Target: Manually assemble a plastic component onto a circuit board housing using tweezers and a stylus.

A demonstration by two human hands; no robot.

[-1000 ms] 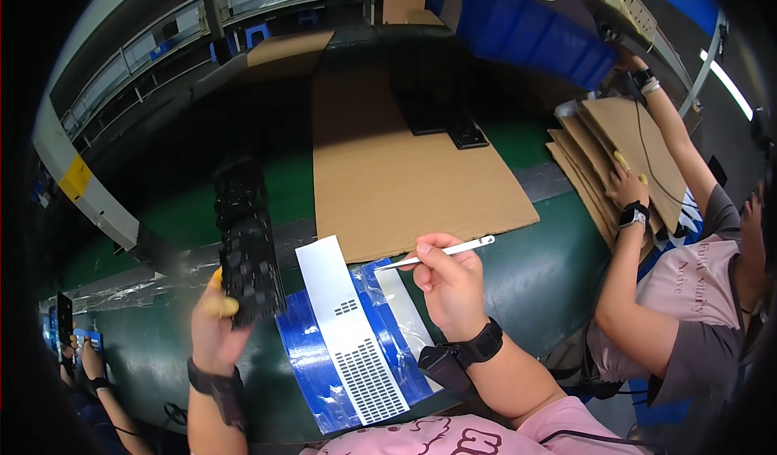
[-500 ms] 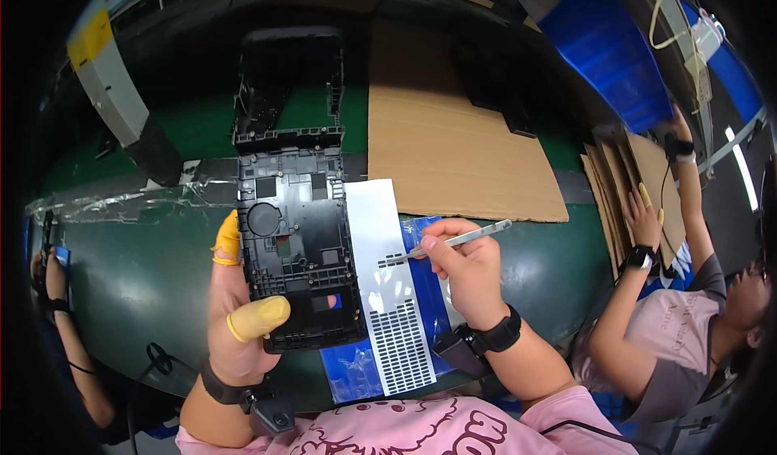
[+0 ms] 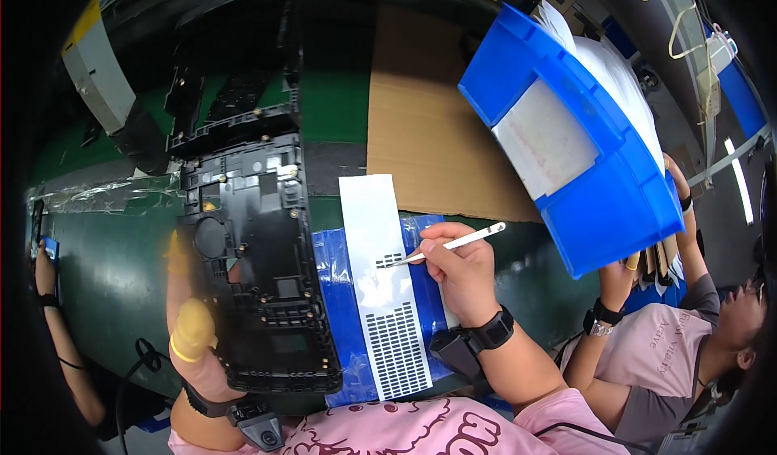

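Observation:
My left hand (image 3: 198, 338), with yellow finger cots on its thumb and a finger, is slightly blurred and closed on a long black plastic housing (image 3: 255, 228). The housing stands tilted up, its ribbed inner side with cut-outs and small brass-coloured inserts facing me. In my right hand (image 3: 463, 273) is a pair of slim tweezers (image 3: 473, 237), pinched between thumb and fingers. Their tip rests at a small group of black pads on a white backing sheet (image 3: 368, 212). Lower on that sheet are many rows of the same small black rectangles. Beneath it lies blue plastic wrap (image 3: 332, 273).
A co-worker (image 3: 655, 350) at the right holds a tilted blue bin (image 3: 619, 204) with white sheets inside, over the table's right side. Cardboard (image 3: 437, 131) lies beyond my hands. A grey post (image 3: 105, 83) stands far left; another person's arm (image 3: 73, 342) shows at the left edge.
My left hand has moved left with the housing, away from the sheet. My right hand stays nearly in place. The co-worker's blue bin has come lower and over the cardboard.

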